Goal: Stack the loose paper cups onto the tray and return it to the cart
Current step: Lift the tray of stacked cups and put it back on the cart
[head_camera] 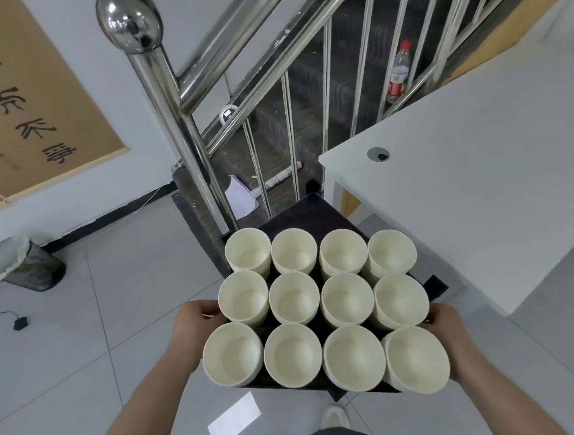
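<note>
Stacking looks done: cream paper cup stacks (293, 299) fill the dark square tray (316, 211), left hand (197, 318) & right hand (450, 328) gripping its sides mid-air; cart return left, no cart in view.

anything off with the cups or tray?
Nothing spilled or tipped. Twelve cup stacks stand upright in three rows of four on the black tray, left hand and right hand at its sides. The right-column stacks overhang the edge.
</note>
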